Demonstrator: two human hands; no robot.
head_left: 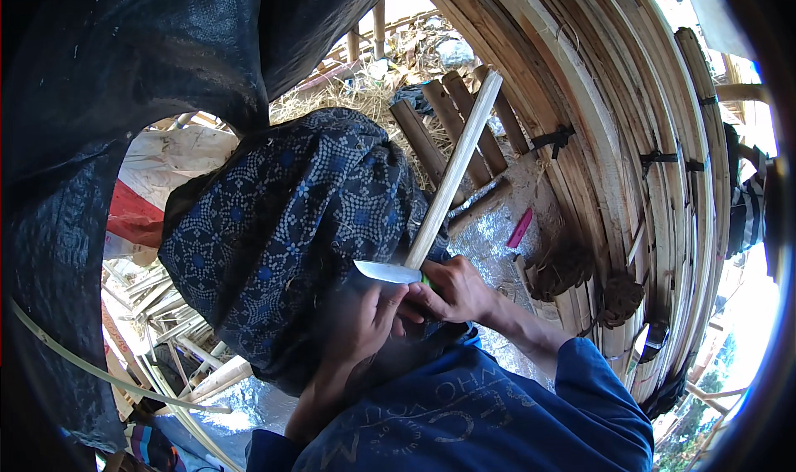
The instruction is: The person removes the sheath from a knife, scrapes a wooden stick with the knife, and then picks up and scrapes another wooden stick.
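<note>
Knife handle (426, 279) mostly hidden by fingers (426, 299).

Big black tarp (157, 49) hanging down the upper left, with a bit of red cloth (139, 215) and some pale sacking (178, 153) showing just past it. Whole right side is long wooden strips (597, 132) bundled with black ties (659, 158). There's a small pink thing (520, 228) (can't tell what) lying near them, dry straw (297, 104) up top, and loose split pieces (162, 306) lower left.
</note>
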